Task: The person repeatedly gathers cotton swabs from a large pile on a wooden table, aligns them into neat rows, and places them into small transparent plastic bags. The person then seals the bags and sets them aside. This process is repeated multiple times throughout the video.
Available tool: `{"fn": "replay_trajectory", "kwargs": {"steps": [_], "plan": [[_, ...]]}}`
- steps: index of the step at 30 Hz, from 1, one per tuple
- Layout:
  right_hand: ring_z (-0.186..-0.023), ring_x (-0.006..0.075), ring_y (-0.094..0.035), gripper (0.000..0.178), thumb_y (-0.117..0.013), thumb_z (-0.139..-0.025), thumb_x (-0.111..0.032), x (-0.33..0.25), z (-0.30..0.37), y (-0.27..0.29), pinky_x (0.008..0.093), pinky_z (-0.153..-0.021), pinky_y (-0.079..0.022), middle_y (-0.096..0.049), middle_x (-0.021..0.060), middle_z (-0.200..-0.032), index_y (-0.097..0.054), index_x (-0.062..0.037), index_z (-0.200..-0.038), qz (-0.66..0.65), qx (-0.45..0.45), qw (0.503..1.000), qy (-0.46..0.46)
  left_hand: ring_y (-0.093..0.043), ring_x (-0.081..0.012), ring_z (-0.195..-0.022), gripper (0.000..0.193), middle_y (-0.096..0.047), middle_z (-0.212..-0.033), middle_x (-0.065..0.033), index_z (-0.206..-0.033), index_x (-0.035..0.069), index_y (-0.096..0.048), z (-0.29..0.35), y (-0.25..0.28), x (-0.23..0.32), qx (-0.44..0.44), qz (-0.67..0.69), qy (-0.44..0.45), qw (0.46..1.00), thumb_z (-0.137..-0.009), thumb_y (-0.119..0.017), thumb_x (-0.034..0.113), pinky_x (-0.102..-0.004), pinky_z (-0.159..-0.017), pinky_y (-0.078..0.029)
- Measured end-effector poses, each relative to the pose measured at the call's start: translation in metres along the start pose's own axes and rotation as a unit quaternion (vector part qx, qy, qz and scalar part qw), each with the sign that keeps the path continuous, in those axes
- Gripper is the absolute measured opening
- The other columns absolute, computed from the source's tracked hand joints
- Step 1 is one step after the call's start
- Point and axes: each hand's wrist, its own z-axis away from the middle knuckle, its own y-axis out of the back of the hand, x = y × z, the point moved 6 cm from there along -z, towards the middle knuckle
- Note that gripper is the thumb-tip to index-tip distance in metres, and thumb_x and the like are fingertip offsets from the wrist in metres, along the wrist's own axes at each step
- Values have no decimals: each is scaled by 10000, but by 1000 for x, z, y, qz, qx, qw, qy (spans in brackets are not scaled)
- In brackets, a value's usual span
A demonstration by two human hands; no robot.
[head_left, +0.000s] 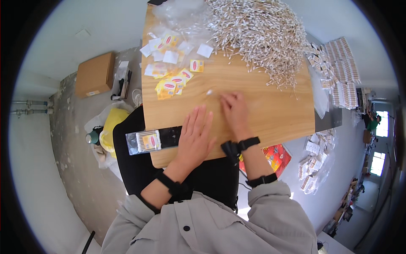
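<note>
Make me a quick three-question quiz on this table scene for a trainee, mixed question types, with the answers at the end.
1. Multiple choice: Where on the wooden table is the big loose pile of cotton swabs?
A) Far side, toward the left
B) Far side, toward the right
C) Near edge, in front of the person

2. True or false: The left hand has its fingers stretched out rather than curled into a fist.

3. Fill in the blank: The neat bundle of swabs with a yellow card lies to the person's ____ of the left hand.

Key: 1. B. 2. True. 3. Left.
</note>
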Motion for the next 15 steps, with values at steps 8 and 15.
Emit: {"fn": "replay_trajectory", "kwargs": {"steps": [8,15], "plan": [[-834,268,-602,416,-686,-867,-154,20,-51,-2,386,-735,-517,-542,168,-1100,-603,-69,-1265,-90,39,987,-123,-235,-273,-1485,754,-280,-1588,-149,-1494,78,-374,-24,-54,-15,-81,-143,27,986,-882,-614,448,-511,-1192,-185],[-974,340,-617,326,-696,-855,-245,46,-145,-7,440,-831,-518,-555,170,-1110,-632,-121,-1149,114,30,979,-168,-242,-290,-1482,717,-283,-1586,-159,-1486,73,-385,-26,-53,-11,-83,-128,24,988,-891,-608,405,-520,-1187,-180]]}}
